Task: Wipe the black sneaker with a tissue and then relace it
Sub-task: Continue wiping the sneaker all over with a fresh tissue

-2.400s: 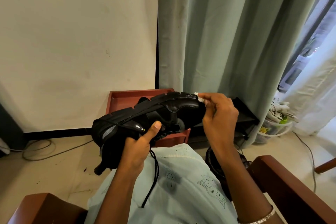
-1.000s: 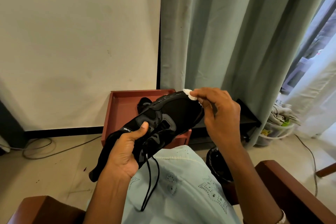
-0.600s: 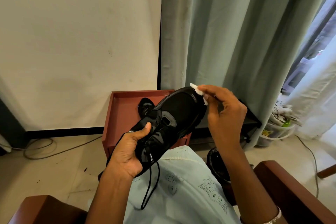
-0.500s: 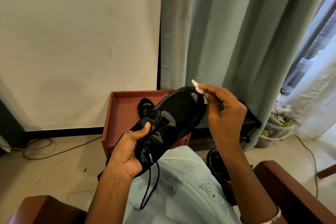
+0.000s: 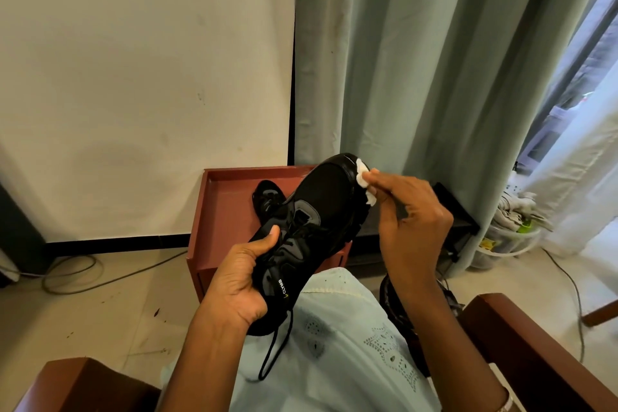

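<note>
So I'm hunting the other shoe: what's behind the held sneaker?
Behind the black sneaker, a second dark shoe lies on the red tray; the sneaker covers most of it.

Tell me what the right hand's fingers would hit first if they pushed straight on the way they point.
The right hand pinches the tissue against the black sneaker toe; its fingertips point up-left, so they would likely press straight into that toe edge.

My left hand (image 5: 239,281) grips, thumb laid forward; my right hand (image 5: 413,221) is raised, fingertips (image 5: 374,177) pinched together.
</note>
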The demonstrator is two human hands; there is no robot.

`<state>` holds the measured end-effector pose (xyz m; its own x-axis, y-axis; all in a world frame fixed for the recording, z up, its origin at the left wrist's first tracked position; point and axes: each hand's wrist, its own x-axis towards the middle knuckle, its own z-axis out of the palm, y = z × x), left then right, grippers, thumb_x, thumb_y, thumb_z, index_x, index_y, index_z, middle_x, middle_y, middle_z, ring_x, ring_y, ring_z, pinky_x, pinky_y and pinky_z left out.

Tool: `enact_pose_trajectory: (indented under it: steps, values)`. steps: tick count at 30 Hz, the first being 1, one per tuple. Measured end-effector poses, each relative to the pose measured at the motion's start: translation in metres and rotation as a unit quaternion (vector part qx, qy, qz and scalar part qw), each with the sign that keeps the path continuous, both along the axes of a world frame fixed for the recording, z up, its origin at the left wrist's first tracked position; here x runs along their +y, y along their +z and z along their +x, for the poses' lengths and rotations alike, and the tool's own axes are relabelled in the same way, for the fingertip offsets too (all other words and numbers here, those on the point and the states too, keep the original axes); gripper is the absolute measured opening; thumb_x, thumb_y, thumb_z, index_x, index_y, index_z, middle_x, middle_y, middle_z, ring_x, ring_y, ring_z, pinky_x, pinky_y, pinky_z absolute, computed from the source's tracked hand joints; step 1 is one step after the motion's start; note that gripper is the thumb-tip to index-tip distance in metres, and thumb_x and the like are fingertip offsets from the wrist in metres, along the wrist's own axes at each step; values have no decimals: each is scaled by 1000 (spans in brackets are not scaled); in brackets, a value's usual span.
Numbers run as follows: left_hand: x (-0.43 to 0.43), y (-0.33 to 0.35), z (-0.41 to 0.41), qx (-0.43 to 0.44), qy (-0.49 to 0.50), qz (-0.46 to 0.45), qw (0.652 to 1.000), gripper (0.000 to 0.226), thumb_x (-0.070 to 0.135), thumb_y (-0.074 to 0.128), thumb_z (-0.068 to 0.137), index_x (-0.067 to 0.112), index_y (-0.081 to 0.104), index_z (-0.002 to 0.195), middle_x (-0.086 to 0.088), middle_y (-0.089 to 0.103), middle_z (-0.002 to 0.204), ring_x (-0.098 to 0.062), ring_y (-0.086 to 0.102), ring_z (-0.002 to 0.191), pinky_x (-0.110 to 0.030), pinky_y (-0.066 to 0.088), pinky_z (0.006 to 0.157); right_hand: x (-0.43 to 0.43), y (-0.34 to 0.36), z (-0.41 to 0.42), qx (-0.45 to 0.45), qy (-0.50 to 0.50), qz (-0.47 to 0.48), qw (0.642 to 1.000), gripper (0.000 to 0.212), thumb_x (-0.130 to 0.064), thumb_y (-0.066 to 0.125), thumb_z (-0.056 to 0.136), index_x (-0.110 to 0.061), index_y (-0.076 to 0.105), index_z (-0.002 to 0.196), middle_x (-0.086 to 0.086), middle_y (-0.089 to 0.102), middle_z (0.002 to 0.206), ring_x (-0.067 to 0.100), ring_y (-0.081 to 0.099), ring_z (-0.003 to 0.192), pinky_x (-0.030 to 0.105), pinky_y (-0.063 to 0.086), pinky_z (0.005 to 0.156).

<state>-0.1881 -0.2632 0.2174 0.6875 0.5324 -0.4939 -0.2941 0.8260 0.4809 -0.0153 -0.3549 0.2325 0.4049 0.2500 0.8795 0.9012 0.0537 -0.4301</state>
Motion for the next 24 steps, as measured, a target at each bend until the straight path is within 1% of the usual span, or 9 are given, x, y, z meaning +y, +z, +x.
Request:
enact_pose_trajectory:
  steps: [2, 4, 6, 8, 10, 14, 19, 23, 24]
  values:
    - [0, 1, -1, -10, 1, 0, 1000, 27, 14, 64, 89, -2, 68, 110, -22, 73, 97, -35, 74, 76, -43, 62, 64, 3, 5, 0, 1, 1, 7, 1000, 21, 3, 73, 85, -10, 76, 102, -8, 70, 100, 11, 65, 93, 20, 51, 86]
    - [2, 2, -3, -24, 7, -5, 1000, 27, 14, 63, 88, -3, 68, 110, -23, 74, 95, -35, 74, 75, -42, 62, 59, 4, 1, -4, 2, 3, 4, 1000, 22, 3, 74, 84, -8, 76, 103, -4, 73, 99, 13, 64, 93, 18, 51, 85]
    - [3, 3, -5, -40, 17, -18, 999, 30, 12, 63, 85, -3, 66, 110, -21, 73, 86, -32, 74, 67, -37, 59, 51, 2, -11, -11, 1, 6, -8, 1000, 22, 3, 74, 83, -6, 76, 104, 3, 74, 97, 16, 65, 89, 13, 48, 85]
    - [5, 4, -6, -47, 25, -27, 998, 33, 12, 63, 82, -2, 66, 112, -19, 73, 80, -30, 73, 62, -34, 57, 48, -2, -25, -20, -2, 9, -25, 1000, 23, 5, 74, 82, -3, 76, 104, 5, 73, 96, 16, 65, 88, 13, 48, 84]
    - [5, 4, -5, -43, 26, -25, 998, 36, 12, 64, 82, -2, 65, 115, -19, 73, 84, -31, 74, 66, -36, 59, 50, -4, -33, -23, -1, 12, -36, 999, 25, 8, 75, 80, -4, 76, 102, 6, 73, 96, 15, 65, 89, 14, 49, 84]
    - [5, 2, -3, -31, 26, -8, 999, 36, 11, 65, 84, -2, 66, 118, -22, 73, 103, -35, 74, 82, -45, 62, 66, 1, -18, -14, 2, 5, -18, 1000, 21, 6, 73, 83, -4, 76, 101, 8, 72, 97, 19, 67, 90, 23, 54, 83]
    - [0, 2, -1, -34, 19, 3, 999, 26, 10, 61, 90, -3, 67, 112, -25, 72, 103, -37, 74, 81, -48, 61, 69, 13, 6, -5, 4, -21, 4, 1000, 16, -3, 73, 87, -5, 76, 103, 8, 71, 99, 18, 65, 92, 27, 56, 83]
    - [1, 3, -2, -38, 28, 1, 999, 31, 11, 61, 90, -2, 65, 118, -25, 71, 108, -37, 74, 86, -46, 62, 66, 12, -6, -15, 2, -29, 3, 1000, 18, -1, 71, 88, -4, 74, 106, 8, 69, 102, 13, 60, 96, 15, 48, 87]
    - [2, 3, -3, -39, 32, 0, 999, 33, 11, 62, 89, -2, 65, 119, -24, 71, 109, -37, 74, 86, -45, 62, 65, 9, -15, -19, 3, -24, -5, 1000, 18, 0, 70, 88, -4, 73, 105, 8, 68, 102, 12, 59, 96, 14, 47, 87]
